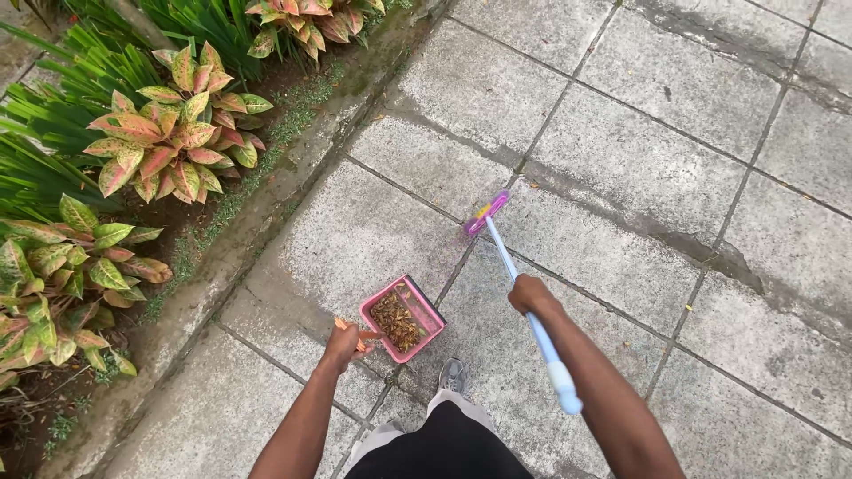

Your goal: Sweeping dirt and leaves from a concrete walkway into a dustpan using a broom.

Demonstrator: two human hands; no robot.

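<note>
The left hand (342,341) is gripping the orange handle of a pink dustpan (402,317), tilting it level so the dry leaves (396,321) stay inside. The right hand (530,294) is clasping a blue-handled broom (510,266), its purple head (486,213) resting on the paving slabs (621,160) ahead of the pan.

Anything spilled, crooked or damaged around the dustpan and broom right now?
Nothing stands out. The pink dustpan, held by the left hand, keeps its dry leaf litter inside; none shows spilled beside it. The right hand grips the broom, head on the paving slabs.
</note>
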